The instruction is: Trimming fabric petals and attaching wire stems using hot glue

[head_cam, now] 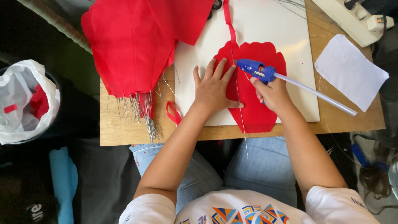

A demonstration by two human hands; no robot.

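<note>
— Hands first, from the head view: what is each one doing?

— Left hand (213, 89) lies flat, fingers spread apart, pressing on a red petal-shaped piece of fabric (253, 103). Right hand (273, 93) has its fingers clamped round a blue hot-glue gun (257, 70), whose clear glue stick (319, 94) juts out behind towards the right.

— Where is the petal?

— On a white rectangular board (286, 29) that sits on a wooden table (124, 128). A thin metal wire (239, 103) runs down the petal's middle, and the gun's nozzle sits right at its upper part.

— Anything around?

— A pile of finished red fabric petals with wire stems (128, 45) lies to the left, a white paper sheet (350, 70) to the right, and a white plastic bag holding red scraps (25, 99) off the table's left edge.
</note>
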